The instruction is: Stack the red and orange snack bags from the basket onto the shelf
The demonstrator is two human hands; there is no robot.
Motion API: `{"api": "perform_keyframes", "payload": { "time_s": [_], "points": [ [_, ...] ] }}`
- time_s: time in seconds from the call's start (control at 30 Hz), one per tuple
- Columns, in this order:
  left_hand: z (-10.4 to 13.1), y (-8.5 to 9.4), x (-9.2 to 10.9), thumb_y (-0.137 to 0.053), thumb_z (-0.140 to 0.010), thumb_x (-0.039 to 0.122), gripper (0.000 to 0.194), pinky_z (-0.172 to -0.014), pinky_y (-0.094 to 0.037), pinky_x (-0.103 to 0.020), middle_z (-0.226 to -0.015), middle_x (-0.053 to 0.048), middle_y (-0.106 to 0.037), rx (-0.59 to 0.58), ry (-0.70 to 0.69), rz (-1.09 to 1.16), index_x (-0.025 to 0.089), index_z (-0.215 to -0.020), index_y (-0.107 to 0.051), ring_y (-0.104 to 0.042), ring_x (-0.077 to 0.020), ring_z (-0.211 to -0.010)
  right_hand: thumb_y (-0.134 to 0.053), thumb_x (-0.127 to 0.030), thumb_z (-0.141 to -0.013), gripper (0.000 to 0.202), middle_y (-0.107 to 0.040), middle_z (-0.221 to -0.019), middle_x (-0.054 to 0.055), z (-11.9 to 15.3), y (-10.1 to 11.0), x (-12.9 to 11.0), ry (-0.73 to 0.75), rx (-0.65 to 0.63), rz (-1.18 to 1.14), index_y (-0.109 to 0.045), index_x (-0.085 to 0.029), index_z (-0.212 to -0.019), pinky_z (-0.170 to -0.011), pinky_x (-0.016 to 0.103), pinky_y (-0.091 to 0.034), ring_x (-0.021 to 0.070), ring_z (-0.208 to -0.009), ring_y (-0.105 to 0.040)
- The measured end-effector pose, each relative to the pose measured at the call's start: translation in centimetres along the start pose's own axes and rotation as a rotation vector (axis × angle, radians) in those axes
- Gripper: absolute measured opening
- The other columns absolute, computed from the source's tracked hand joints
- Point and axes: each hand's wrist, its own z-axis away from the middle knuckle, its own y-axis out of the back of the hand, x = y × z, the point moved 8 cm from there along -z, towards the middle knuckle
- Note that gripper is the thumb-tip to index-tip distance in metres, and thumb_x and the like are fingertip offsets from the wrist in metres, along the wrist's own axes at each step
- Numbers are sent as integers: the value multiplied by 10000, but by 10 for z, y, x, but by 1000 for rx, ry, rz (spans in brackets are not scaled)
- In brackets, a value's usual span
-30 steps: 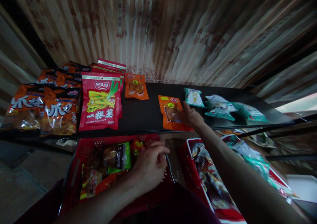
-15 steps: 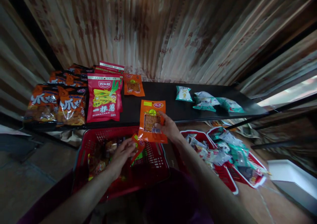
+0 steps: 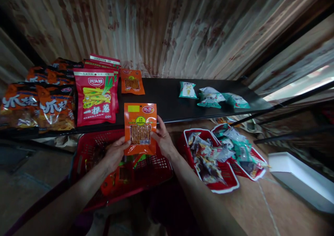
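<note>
An orange snack packet (image 3: 140, 128) is held upright between my two hands, its front with a clear window facing me. My left hand (image 3: 116, 152) pinches the packet's left edge, and my right hand (image 3: 162, 138) grips its right edge. Below it is a red basket (image 3: 153, 177) with several packets inside, partly hidden by my left arm. Another orange packet (image 3: 132, 82) lies on the black shelf (image 3: 161, 103), just right of the upright red packets (image 3: 96, 98).
Several orange-and-black bags (image 3: 56, 107) fill the shelf's left end. Green-and-white packets (image 3: 210, 97) lie farther right. Two red baskets with white rims (image 3: 225, 189) hold wrapped snacks on the floor, beside a white box (image 3: 300, 173).
My left hand has let go of a small orange packet over the basket and taken the left edge of the held packet. The view has shifted right.
</note>
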Motion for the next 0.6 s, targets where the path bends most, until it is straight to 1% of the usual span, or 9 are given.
{"api": "perform_keyframes", "payload": {
  "time_s": [0.03,0.07,0.13,0.2,0.23,0.3,0.5,0.6],
  "points": [
    [0,-1,0,-807,-589,292,433,-908,-459,-378,-925,-76,-735,-13,8,0,141,-974,-679,-673,-231,-893,-735,-240,-663,902,-708,-859,-32,0,2,1,-15,5,-31,-248,-326,-1417,-720,362,-533,178,-737,-660],
    [0,-2,0,-803,-600,291,428,-910,-460,-377,-933,-77,-735,-25,19,-4,141,-980,-677,-673,-230,-896,-745,-233,-651,846,-709,-852,-34,0,4,1,-27,3,-50,-326,-315,-1381,-719,356,-531,175,-730,-661],
    [2,-3,-1,-794,-619,287,418,-914,-461,-372,-960,-80,-731,-45,36,-10,145,-995,-675,-670,-229,-916,-751,-233,-647,637,-711,-848,-27,1,4,2,-39,-21,-59,-514,-276,-1237,-718,334,-525,167,-721,-659],
    [4,-3,-2,-793,-622,280,411,-910,-467,-367,-977,-81,-729,-50,43,-8,150,-994,-679,-668,-233,-933,-746,-244,-660,417,-713,-839,-22,4,4,2,-38,-45,-43,-629,-243,-1061,-703,306,-517,155,-700,-653],
    [5,-2,-2,-795,-617,278,408,-905,-472,-366,-978,-80,-729,-49,43,-3,152,-988,-682,-668,-236,-935,-743,-250,-668,343,-713,-833,-21,5,3,2,-38,-49,-31,-654,-235,-999,-692,294,-513,148,-686,-649],
    [7,-2,0,-802,-607,278,401,-899,-478,-363,-965,-77,-732,-45,41,8,153,-970,-688,-670,-238,-929,-742,-263,-676,272,-714,-816,-24,8,2,0,-33,-40,-8,-677,-231,-938,-674,278,-506,139,-666,-642],
    [11,-2,1,-788,-636,285,378,-905,-477,-340,-977,-80,-730,-34,79,40,150,-976,-691,-666,-230,-949,-766,-329,-655,241,-708,-771,-26,10,1,-2,-48,-3,-6,-693,-231,-863,-647,265,-496,132,-635,-622],
    [12,-4,0,-789,-639,316,374,-894,-484,-336,-982,-89,-727,-38,90,50,140,-954,-690,-664,-236,-949,-757,-354,-671,226,-703,-755,-25,11,4,-4,-31,21,-6,-690,-236,-851,-635,259,-485,130,-630,-611]
  ]
}}
